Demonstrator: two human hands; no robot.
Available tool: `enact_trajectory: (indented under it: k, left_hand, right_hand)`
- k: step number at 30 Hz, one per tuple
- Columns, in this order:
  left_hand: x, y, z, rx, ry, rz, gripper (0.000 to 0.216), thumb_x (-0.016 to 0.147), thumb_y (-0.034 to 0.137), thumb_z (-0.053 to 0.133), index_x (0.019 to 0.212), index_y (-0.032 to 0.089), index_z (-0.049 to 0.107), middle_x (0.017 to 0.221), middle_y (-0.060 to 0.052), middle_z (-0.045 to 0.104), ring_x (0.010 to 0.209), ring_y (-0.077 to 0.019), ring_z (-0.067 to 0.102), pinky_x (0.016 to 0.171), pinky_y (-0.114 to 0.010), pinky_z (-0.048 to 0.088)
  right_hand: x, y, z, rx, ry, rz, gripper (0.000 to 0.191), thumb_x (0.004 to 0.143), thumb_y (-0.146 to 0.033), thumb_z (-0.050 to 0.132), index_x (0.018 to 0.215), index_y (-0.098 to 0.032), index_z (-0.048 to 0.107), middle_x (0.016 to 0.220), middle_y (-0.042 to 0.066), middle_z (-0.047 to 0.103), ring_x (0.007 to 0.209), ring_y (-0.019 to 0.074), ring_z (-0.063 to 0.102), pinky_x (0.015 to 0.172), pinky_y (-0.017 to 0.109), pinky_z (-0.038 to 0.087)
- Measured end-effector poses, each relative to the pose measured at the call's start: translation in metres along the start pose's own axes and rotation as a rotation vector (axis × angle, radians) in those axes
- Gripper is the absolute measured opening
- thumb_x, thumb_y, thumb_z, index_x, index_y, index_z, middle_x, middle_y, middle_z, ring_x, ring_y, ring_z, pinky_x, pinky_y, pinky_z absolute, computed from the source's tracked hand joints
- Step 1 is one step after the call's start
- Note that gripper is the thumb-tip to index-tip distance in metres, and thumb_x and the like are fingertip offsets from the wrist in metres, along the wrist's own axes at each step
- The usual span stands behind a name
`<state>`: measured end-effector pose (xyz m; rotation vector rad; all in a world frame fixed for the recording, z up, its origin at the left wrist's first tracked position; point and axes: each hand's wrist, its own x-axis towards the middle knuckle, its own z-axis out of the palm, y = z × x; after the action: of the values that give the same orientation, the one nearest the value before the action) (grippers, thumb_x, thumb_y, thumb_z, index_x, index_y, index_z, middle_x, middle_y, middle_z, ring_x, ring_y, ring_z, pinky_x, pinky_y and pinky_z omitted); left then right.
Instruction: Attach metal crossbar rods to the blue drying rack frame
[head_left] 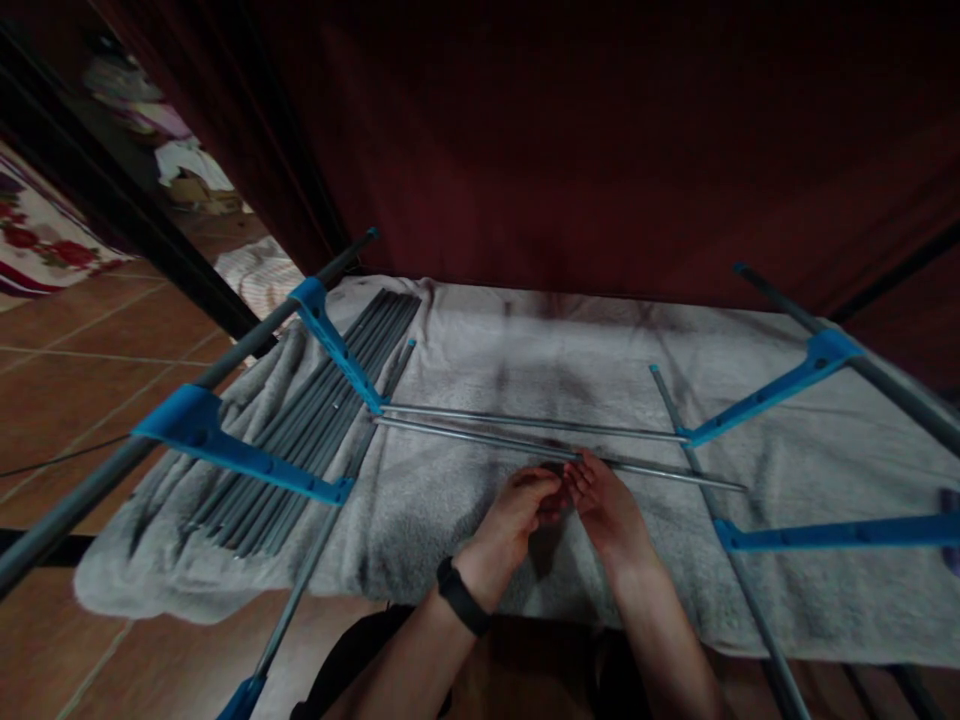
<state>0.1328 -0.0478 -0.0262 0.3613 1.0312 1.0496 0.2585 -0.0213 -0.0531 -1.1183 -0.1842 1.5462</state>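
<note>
At lower centre of the frame the left hand and right hand meet with curled fingers just against a thin grey rod lying across the pale towel; whether either grips it I cannot tell. A bundle of rods lies at centre left under blue brackets

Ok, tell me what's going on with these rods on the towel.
A person's left hand and right hand meet, fingertips together, at a thin grey metal rod lying across a grey towel on the tiled floor. Whether either grip is closed on it is unclear. A second thin rod runs between two blue plastic brackets of a grey tube frame. A bundle of grey rods lies on the towel's left side.
</note>
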Motion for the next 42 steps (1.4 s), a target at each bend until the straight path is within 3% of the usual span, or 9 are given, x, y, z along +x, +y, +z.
enact_trajectory:
  k: [1,3,7,11,13,16,23,34,42]
  left_hand:
    - [-0.003,0.001,0.001,0.131,-0.051,0.031,0.009,0.078,0.016,0.075,0.073,0.019,0.069,0.070,-0.005,0.069,0.066,-0.0171,0.064,0.064,-0.029,0.046]
    - [-0.008,0.004,0.002,0.449,-0.090,0.225,0.013,0.086,0.016,0.067,0.074,0.020,0.069,0.070,-0.004,0.067,0.066,-0.0166,0.061,0.067,-0.029,0.045]
    - [-0.015,0.015,-0.002,1.217,0.058,0.768,0.021,0.096,0.011,0.054,0.098,0.022,0.071,0.101,-0.006,0.072,0.094,-0.0222,0.064,0.090,-0.036,0.049]
    - [-0.013,0.025,-0.009,1.761,0.102,1.030,0.033,0.098,0.007,0.050,0.123,0.020,0.066,0.129,-0.009,0.068,0.120,-0.0254,0.059,0.111,-0.045,0.042]
    - [-0.011,0.029,-0.010,1.890,0.070,1.051,0.035,0.098,0.007,0.048,0.128,0.019,0.063,0.127,-0.010,0.068,0.121,-0.0249,0.059,0.115,-0.046,0.039]
    - [-0.007,0.034,-0.009,1.991,-0.020,0.971,0.033,0.100,0.008,0.044,0.127,0.018,0.062,0.115,-0.010,0.071,0.110,-0.0241,0.064,0.108,-0.043,0.044]
    - [-0.006,0.035,-0.006,2.010,-0.136,0.837,0.033,0.100,0.008,0.043,0.128,0.017,0.059,0.115,-0.010,0.070,0.105,-0.0241,0.066,0.098,-0.039,0.048]
    - [0.003,0.032,-0.008,1.974,-0.149,0.863,0.042,0.096,0.004,0.044,0.134,0.015,0.057,0.117,-0.012,0.070,0.110,-0.0256,0.065,0.103,-0.040,0.046]
    - [0.007,0.031,-0.007,2.002,-0.117,0.864,0.038,0.096,0.002,0.045,0.129,0.013,0.059,0.115,-0.013,0.071,0.109,-0.0259,0.066,0.104,-0.040,0.044]
  right_hand:
    - [0.000,-0.003,0.001,-0.007,0.009,0.003,0.006,0.084,-0.022,0.074,0.083,-0.024,0.070,0.076,-0.002,0.070,0.070,0.0113,0.068,0.064,0.019,0.060]
    - [0.000,-0.007,0.003,-0.003,0.022,0.009,0.005,0.085,-0.020,0.072,0.082,-0.023,0.069,0.075,-0.002,0.070,0.068,0.0108,0.067,0.061,0.018,0.058]
    - [-0.005,-0.010,0.010,0.031,0.060,0.033,0.007,0.087,-0.015,0.067,0.083,-0.021,0.069,0.076,-0.002,0.070,0.069,0.0105,0.067,0.065,0.019,0.059]
    - [-0.009,-0.011,0.012,0.021,0.099,0.060,0.009,0.088,-0.015,0.066,0.083,-0.021,0.069,0.073,-0.002,0.068,0.066,0.0102,0.065,0.062,0.018,0.058]
    - [-0.009,-0.012,0.011,0.014,0.107,0.063,0.010,0.089,-0.015,0.065,0.082,-0.021,0.069,0.075,-0.002,0.067,0.066,0.0098,0.064,0.063,0.018,0.058]
    - [-0.009,-0.013,0.010,0.013,0.113,0.069,0.013,0.091,-0.016,0.063,0.081,-0.021,0.069,0.076,-0.002,0.066,0.065,0.0092,0.063,0.064,0.019,0.058]
    - [-0.006,-0.020,0.010,-0.014,0.133,0.099,0.017,0.090,-0.012,0.061,0.078,-0.022,0.069,0.080,0.001,0.069,0.074,0.0109,0.066,0.067,0.019,0.059]
    - [0.000,-0.025,-0.003,-0.022,0.041,0.051,0.015,0.091,-0.012,0.062,0.083,-0.022,0.070,0.090,0.004,0.074,0.087,0.0134,0.071,0.077,0.023,0.063]
    - [-0.001,-0.031,-0.003,-0.019,0.095,0.029,0.013,0.092,-0.015,0.064,0.081,-0.022,0.070,0.086,0.003,0.073,0.078,0.0115,0.069,0.073,0.020,0.061]
